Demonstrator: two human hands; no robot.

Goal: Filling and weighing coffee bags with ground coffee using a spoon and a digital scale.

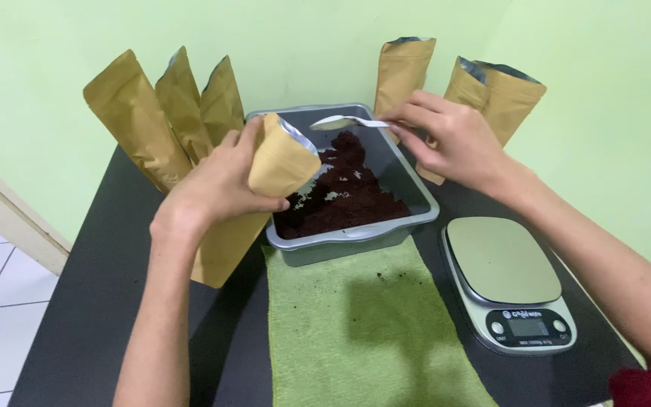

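A gold pouch [276,162] is being held by the left hand [216,188], with the fingers wrapped tight around it. The pouch is being tipped so that its open, silver-lined mouth is pointing toward 2 o'clock, just over the near left corner of the grey tray [416,188]. A white spoon [344,120] is being pinched by the fingers of the right hand [450,139]. The spoon is being held above the tray, at 12 o'clock from the dark brown grounds [344,196] lying inside it. Whether anything is lying in the spoon cannot be told.

The tray is being carried by a black surface [84,301], with a green cloth [363,324] lying at 6 o'clock from it. A silver kitchen scale [506,279] is sitting at 4 o'clock from the tray, with nothing on it. More gold pouches are standing against the wall, three at 10 o'clock [175,113] and others at 1 o'clock [491,90].

Some things could be going wrong here. Grounds could be dropped past the pouch mouth, because the mouth is small and is being squeezed. A few crumbs [380,277] are already lying on the cloth. The standing pouches near the right hand could be knocked over by the arm, because they are so close.
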